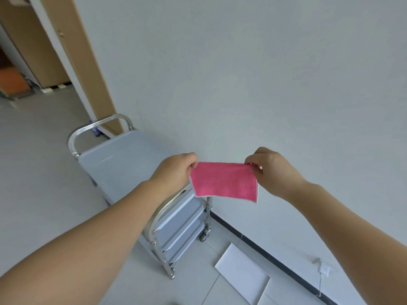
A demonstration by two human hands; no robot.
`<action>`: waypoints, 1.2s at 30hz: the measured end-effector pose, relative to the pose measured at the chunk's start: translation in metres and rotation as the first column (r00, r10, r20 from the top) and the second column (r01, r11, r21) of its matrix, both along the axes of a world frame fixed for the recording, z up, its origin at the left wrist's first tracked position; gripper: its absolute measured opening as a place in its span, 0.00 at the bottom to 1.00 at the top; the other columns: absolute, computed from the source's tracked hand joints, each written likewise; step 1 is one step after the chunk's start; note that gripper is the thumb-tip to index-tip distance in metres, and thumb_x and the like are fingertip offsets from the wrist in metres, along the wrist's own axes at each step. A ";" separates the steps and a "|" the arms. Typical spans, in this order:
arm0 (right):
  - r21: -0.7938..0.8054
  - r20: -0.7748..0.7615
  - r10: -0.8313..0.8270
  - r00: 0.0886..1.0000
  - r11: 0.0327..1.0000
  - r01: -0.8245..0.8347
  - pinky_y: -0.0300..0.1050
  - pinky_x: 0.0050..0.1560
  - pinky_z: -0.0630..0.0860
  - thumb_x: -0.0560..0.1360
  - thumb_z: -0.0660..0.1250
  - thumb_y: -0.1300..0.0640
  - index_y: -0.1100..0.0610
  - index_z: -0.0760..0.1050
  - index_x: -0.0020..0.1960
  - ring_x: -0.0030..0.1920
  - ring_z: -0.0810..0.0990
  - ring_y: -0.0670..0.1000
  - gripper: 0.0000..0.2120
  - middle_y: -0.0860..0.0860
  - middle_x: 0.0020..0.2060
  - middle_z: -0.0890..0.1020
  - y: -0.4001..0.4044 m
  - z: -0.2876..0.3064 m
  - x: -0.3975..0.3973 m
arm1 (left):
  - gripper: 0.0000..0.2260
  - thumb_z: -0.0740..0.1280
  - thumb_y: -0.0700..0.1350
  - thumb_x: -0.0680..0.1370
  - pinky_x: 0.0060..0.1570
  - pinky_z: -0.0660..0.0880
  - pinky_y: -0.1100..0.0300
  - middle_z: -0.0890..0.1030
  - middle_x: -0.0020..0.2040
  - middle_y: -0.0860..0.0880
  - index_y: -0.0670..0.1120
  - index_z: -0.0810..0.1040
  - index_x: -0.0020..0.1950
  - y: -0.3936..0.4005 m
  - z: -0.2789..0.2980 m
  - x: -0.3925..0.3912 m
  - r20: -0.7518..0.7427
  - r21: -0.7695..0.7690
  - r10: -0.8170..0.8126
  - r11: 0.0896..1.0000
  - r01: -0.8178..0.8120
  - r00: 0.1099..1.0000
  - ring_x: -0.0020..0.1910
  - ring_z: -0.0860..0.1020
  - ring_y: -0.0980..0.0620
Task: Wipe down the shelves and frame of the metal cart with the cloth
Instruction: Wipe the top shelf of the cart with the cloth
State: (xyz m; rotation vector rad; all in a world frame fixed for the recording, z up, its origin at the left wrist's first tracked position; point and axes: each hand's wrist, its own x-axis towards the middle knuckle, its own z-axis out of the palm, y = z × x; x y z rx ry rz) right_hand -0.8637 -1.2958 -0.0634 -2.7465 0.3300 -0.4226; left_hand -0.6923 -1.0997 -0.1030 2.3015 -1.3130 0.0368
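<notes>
A plain institutional room: bare white wall [242,73], tiled floor [44,183], wooden door frame [88,62], steel cart [123,159].

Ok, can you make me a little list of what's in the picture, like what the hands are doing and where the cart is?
left hand: pinches the cloth's top left corner
right hand: pinches the cloth's top right corner
cloth: pink, pale edging, stretched out in the air, not touching the cart
cart: metal, shelves stacked, beside the wall, curved handle at each end
top shelf: bare
wheel: one shows at the near corner
floor: pale tiles, a white flat panel lies near the wall
wiping: not yet begun
</notes>
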 end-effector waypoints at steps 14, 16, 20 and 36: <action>-0.053 0.002 0.052 0.999 0.997 -0.051 0.46 0.43 0.73 0.75 0.59 0.65 0.56 0.81 0.48 0.43 0.77 0.55 0.12 0.52 0.45 0.78 0.110 0.003 0.084 | 0.02 0.62 0.40 0.78 0.31 0.70 0.55 0.78 0.34 0.48 0.45 0.74 0.46 0.127 0.005 0.068 0.094 -0.055 0.135 0.990 -0.131 0.986 0.32 0.75 0.46; -0.067 -0.008 0.029 1.000 0.997 -0.029 0.47 0.43 0.74 0.75 0.59 0.64 0.56 0.81 0.48 0.42 0.78 0.55 0.12 0.52 0.45 0.79 0.128 -0.004 0.109 | 0.02 0.62 0.40 0.78 0.32 0.72 0.53 0.78 0.34 0.47 0.44 0.74 0.46 0.142 0.000 0.095 0.083 -0.053 0.131 0.991 -0.127 0.988 0.33 0.75 0.46; -0.050 -0.042 -0.057 0.997 0.997 0.055 0.50 0.43 0.76 0.75 0.59 0.65 0.58 0.80 0.47 0.41 0.78 0.56 0.11 0.54 0.43 0.79 0.165 -0.020 0.162 | 0.03 0.61 0.39 0.78 0.33 0.73 0.53 0.78 0.34 0.46 0.43 0.74 0.47 0.169 -0.011 0.156 0.058 -0.039 0.098 0.995 -0.096 0.993 0.33 0.75 0.44; 0.075 -0.087 -0.352 0.932 0.931 0.358 0.49 0.46 0.76 0.74 0.58 0.69 0.60 0.80 0.50 0.47 0.78 0.57 0.14 0.55 0.49 0.79 0.173 -0.086 0.286 | 0.06 0.63 0.33 0.75 0.35 0.70 0.59 0.75 0.36 0.51 0.43 0.75 0.45 0.127 -0.079 0.305 -0.236 -0.117 0.012 0.992 -0.041 0.972 0.35 0.74 0.48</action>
